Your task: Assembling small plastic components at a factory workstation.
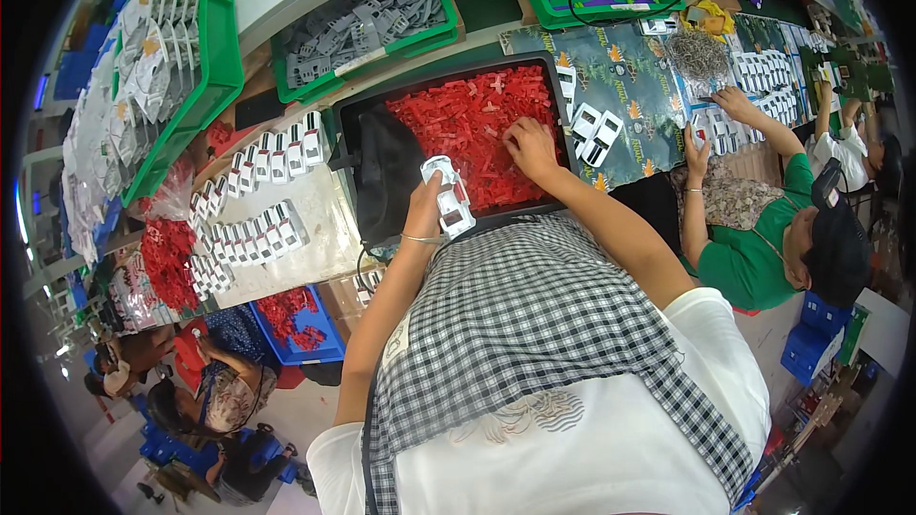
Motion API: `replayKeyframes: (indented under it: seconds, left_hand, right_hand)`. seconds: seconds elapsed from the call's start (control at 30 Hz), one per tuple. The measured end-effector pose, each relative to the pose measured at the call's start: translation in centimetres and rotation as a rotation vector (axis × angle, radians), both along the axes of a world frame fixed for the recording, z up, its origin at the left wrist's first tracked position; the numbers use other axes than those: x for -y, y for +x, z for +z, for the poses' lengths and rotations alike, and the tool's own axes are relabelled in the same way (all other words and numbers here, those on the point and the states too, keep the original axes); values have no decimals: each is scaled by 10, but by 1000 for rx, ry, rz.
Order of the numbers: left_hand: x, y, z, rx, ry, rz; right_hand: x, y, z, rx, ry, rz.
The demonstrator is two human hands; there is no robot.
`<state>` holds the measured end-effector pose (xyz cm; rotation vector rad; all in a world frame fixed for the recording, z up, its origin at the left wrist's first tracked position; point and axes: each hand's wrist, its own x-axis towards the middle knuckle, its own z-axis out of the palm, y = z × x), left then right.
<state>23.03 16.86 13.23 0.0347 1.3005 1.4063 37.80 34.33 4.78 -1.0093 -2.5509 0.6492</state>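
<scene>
My left hand (423, 208) is closed round a white plastic toy car body (456, 214), held above the near left edge of a black tray (448, 82). Some red shows along the side of this car body. My right hand (534, 147) reaches over the tray, its bent fingers down at the heap of small red plastic parts (458, 122). Whether a part is pinched between those fingertips is too small to make out. Black cloth or plastic sheeting (389, 172) covers the tray's left portion.
Rows of white toy car bodies (277, 158) stand on the table to the left; more car bodies (596, 137) lie on the patterned mat at right. Green bins (367, 62) of grey parts line the back. A blue bin (332, 336) holds red parts. A co-worker (763, 219) sits at right.
</scene>
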Motion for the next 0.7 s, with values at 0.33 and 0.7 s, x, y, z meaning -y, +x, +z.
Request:
replayKeyframes:
  seconds: [0.33,0.7]
  left_hand:
    - [-4,4,7,77,-6,46]
    - [-17,16,22,53,175,114]
  right_hand:
    - [12,-15,63,-240,-163,-5]
    - [66,-25,133,-215,-187,362]
